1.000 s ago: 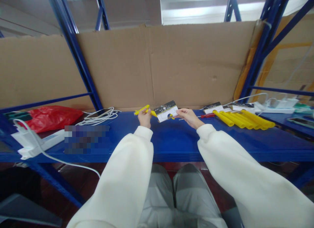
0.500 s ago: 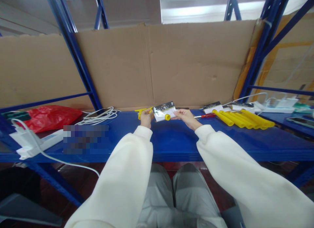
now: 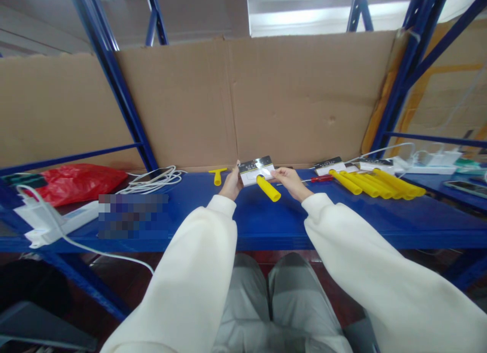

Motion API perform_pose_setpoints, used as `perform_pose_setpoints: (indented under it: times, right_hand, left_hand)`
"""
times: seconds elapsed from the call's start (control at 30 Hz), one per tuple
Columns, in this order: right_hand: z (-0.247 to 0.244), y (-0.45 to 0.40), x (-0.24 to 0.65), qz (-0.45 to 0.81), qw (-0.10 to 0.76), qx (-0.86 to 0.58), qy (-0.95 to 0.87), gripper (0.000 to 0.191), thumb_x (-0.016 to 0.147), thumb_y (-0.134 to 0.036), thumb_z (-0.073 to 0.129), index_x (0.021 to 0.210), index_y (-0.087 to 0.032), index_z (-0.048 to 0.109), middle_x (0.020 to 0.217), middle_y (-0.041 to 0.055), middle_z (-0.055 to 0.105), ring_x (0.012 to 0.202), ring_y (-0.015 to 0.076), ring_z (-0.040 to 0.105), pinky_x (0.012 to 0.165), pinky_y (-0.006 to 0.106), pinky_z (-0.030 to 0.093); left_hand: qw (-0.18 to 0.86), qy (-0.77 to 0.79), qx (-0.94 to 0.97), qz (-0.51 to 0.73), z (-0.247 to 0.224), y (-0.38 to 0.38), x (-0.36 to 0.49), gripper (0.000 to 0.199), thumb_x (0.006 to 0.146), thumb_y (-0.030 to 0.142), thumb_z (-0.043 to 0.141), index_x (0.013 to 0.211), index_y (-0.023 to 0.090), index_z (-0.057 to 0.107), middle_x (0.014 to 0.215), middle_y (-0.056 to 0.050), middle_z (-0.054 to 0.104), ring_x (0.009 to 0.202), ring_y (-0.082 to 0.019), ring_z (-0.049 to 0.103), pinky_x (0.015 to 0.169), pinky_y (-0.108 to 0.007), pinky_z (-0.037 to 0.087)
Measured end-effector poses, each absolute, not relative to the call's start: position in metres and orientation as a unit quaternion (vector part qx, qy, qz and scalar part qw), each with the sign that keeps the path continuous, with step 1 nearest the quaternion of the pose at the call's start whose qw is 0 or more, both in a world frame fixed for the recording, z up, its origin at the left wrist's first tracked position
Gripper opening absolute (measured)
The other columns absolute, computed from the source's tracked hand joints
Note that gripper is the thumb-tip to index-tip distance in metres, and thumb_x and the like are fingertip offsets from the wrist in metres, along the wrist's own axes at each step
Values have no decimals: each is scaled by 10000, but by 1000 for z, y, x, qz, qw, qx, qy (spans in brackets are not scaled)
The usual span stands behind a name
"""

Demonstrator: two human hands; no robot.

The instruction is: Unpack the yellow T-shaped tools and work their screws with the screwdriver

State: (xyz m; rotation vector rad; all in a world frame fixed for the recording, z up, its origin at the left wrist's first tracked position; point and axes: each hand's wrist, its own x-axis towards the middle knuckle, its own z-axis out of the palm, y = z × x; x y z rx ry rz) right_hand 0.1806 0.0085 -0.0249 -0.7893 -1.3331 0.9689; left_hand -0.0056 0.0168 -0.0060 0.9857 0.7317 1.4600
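Both my hands hold a flat black-and-white packet [image 3: 257, 172] above the blue table. A yellow tubular handle [image 3: 269, 188] sticks out from its lower edge, slanting down to the right. My left hand [image 3: 232, 184] is closed on the packet's left side. The fingers of my right hand [image 3: 288, 180] pinch its right edge. Left of my left hand, apart from it, a yellow T-shaped piece [image 3: 217, 176] lies at the back of the table. A screwdriver with a red handle [image 3: 321, 179] lies just beyond my right hand, its shaft partly hidden.
Several yellow-handled pieces [image 3: 382, 185] with black-and-white packets [image 3: 330, 166] lie at the right. At the left are a red plastic bag [image 3: 81, 180], coiled white cable [image 3: 162, 179] and a power strip [image 3: 76, 218]. Cardboard [image 3: 182, 104] stands behind the blue table [image 3: 213, 223].
My left hand has let go of the yellow T-shaped piece and now grips the packet. The packet's yellow handle has swung from pointing at me to slanting down right.
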Motion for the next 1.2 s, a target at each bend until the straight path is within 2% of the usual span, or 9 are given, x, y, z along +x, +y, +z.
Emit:
perform_pose_setpoints:
  times: [0.1, 0.2, 0.37, 0.53, 0.67, 0.87, 1.0, 1.1, 1.2]
  right_hand:
    - [-25, 10, 181, 420, 611, -341, -577, 338, 614, -429, 885, 629, -204, 633, 657, 14, 715, 669, 189, 711, 708, 325, 581]
    - [-26, 12, 181, 413, 620, -340, -574, 341, 595, -434, 892, 629, -210, 638, 642, 4, 711, 661, 190, 712, 716, 335, 591]
    - [-27, 15, 181, 415, 630, -329, -568, 373, 557, -449, 910, 622, -211, 631, 634, -4, 707, 655, 178, 710, 714, 333, 605]
    - [-27, 13, 180, 421, 631, -332, -560, 384, 534, -451, 919, 607, -206, 632, 654, -4, 720, 644, 167, 708, 705, 316, 605]
    - [-27, 13, 180, 424, 629, -343, -553, 366, 562, -411, 916, 592, -197, 621, 671, 2, 727, 636, 155, 704, 713, 300, 597]
    - [-28, 15, 177, 413, 601, -391, -561, 265, 736, -326, 825, 687, -181, 609, 723, 26, 740, 751, 185, 736, 768, 311, 583]
    - [-26, 10, 174, 410, 573, -403, -584, 147, 826, -250, 739, 885, -174, 627, 957, 68, 759, 906, 179, 731, 849, 314, 566]
    - [-24, 3, 174, 424, 556, -408, -587, 272, 834, -213, 726, 1074, -193, 602, 1222, 100, 684, 962, 151, 713, 906, 313, 555]
    - [-22, -5, 174, 445, 519, -430, -590, 415, 853, -268, 718, 1225, -215, 542, 1369, 125, 579, 934, 140, 710, 879, 303, 574]
  left_hand:
    - [585, 289, 448, 611, -5, 16, -4, 582, 830, 683, 605, 1015, 141, 709, 961, -140, 759, 1059, -305, 703, 890, -425, 575]
    - [566, 292, 472, 610, -8, 16, -3, 579, 805, 674, 646, 1026, 144, 724, 938, -131, 764, 1036, -301, 710, 889, -419, 570]
    - [535, 318, 529, 577, -15, 14, -4, 353, 598, 306, 905, 853, 120, 748, 877, -118, 766, 1005, -304, 709, 946, -423, 531]
    - [514, 302, 543, 591, -18, 16, -8, 427, 508, 118, 888, 901, 131, 722, 964, -91, 760, 1042, -272, 691, 1005, -426, 496]
    - [504, 295, 544, 602, -20, 21, -11, 526, 498, 118, 889, 986, 144, 695, 1011, -86, 748, 1051, -262, 687, 996, -434, 501]
    - [494, 330, 542, 594, -24, 27, -14, 465, 450, 177, 908, 868, 130, 710, 886, -65, 756, 940, -262, 707, 962, -445, 517]
    - [452, 345, 535, 625, -23, 28, -14, 410, 473, 165, 887, 845, 140, 715, 874, -45, 762, 936, -250, 710, 953, -412, 525]
    - [410, 375, 507, 659, -22, 28, -14, 341, 532, 124, 852, 840, 149, 708, 865, -35, 765, 904, -231, 716, 915, -386, 550]
    - [381, 409, 475, 680, -20, 29, -16, 280, 588, 54, 791, 835, 139, 692, 872, -47, 763, 893, -217, 719, 905, -373, 561]
